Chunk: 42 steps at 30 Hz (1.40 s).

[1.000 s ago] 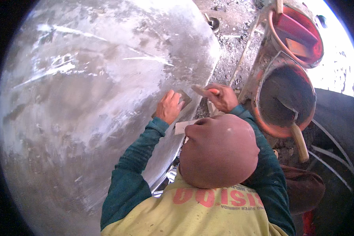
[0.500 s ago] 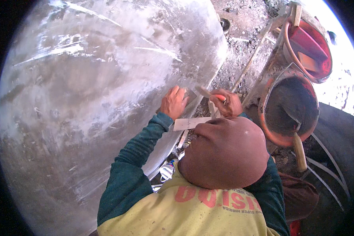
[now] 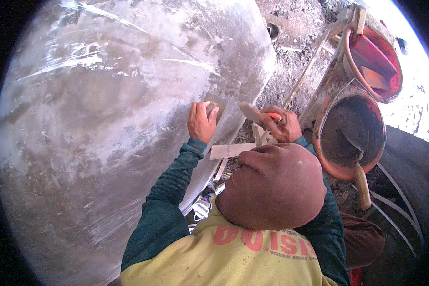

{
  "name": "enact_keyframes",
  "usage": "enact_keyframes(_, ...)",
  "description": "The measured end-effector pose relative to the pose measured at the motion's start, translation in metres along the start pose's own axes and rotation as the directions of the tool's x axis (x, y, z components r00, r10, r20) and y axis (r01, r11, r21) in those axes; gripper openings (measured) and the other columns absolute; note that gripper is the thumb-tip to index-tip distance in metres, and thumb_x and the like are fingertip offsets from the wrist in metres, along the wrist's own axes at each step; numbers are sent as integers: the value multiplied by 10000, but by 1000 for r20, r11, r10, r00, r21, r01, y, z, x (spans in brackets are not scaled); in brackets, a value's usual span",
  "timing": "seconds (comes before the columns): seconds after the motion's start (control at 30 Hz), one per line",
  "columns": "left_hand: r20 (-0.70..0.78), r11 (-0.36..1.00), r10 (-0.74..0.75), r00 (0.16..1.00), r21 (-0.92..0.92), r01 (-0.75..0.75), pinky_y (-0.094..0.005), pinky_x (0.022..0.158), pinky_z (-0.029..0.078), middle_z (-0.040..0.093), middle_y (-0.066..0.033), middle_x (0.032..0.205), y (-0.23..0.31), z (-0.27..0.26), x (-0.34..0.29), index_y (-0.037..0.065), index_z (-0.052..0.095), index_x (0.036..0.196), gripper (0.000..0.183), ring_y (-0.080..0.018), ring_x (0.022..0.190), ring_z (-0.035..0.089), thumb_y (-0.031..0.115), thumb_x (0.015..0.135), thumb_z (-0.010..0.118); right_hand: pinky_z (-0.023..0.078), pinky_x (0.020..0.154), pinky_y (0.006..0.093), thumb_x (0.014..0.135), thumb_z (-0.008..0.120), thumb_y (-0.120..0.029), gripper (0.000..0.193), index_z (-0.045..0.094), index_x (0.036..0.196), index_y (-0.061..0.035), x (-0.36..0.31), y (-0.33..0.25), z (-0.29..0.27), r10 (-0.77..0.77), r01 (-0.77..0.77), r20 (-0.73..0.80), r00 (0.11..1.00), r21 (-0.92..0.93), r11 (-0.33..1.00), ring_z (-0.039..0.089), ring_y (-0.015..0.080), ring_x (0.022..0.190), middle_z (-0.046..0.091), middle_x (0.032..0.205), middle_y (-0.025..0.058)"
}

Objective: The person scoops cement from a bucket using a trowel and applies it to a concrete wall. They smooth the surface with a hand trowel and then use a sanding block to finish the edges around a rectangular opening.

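- Left arm: green sleeve, elbow bent, forearm running up and slightly right across the grey smeared surface (image 3: 100, 143).
- Left hand (image 3: 202, 121): back of it turned up, fingers bent, thumb laid on a flat grey plate (image 3: 218, 103); gripping the plate by its near, left part.
- Right arm: upper part in view beside the maroon head covering (image 3: 276, 190); elbow bend hidden from where I stand.
- Right hand (image 3: 283, 126): raised near the surface's right edge, fingers closed around the orange handle of a scraper (image 3: 250, 113).
- Scraper: just right of the plate, a gap between them. Blade points left and slightly away from the person; long axis nearly crosswise, handle end to the right. Blade contact with the surface: cannot tell.
- Plate: against or just over the surface, near its right edge. Visible far edge slants, right corner nearer the person. Long axis unclear, the hand covering part.
- Right of the hands: orange-rimmed bucket (image 3: 324, 161) holding dark material, a wooden-handled trowel (image 3: 362, 186) lying across its near rim.
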<state>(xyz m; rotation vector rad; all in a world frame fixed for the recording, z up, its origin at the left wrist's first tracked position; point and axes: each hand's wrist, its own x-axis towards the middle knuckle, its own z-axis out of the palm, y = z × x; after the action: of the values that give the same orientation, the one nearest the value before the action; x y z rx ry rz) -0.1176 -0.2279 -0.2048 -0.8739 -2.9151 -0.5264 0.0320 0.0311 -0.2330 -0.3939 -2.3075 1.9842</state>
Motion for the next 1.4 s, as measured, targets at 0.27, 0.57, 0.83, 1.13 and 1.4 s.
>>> enact_keyframes(0.27,9,953,-90,996,-291,89,-431,856,551,645,-201,1092,5,0,-7,-16,532,1184,339,-331,986,676,147,958,725,560,702,326,1023,679,-220,273,710,1170,7,9,-35,-4,79,12,-142,987,549,836,680,155,752,733,929,83)
enact_keyframes(0.57,-23,893,-117,993,-439,95,-375,838,560,684,-164,1075,26,-2,0,-24,543,1200,288,-230,982,684,43,958,682,576,697,329,1018,690,-201,261,711,1200,-14,6,-6,21,-56,56,-4,998,191,980,711,159,762,736,934,115)
enact_keyframes(0.83,-2,877,-136,991,-466,119,-354,881,556,672,-131,1058,22,-13,7,-29,543,1217,282,-200,1004,671,-18,946,619,559,749,322,1017,685,-163,243,713,1205,-13,6,-28,0,-132,159,-102,986,325,932,698,147,824,725,944,108)
enact_keyframes(1.13,92,891,25,995,-454,20,-368,917,554,693,-156,1131,29,-23,5,-28,566,1223,284,-224,1033,692,-20,945,625,563,832,413,974,726,-200,284,719,1207,-38,12,-19,14,-80,82,-91,993,21,996,734,279,939,736,1022,159)
enact_keyframes(1.4,62,807,-158,985,-567,166,-352,940,531,680,-140,1143,29,-17,14,-28,544,1216,273,-206,1063,665,-11,959,635,569,809,445,987,693,-310,304,744,1135,-50,3,-24,13,-231,250,-106,967,241,938,742,367,922,749,999,182)
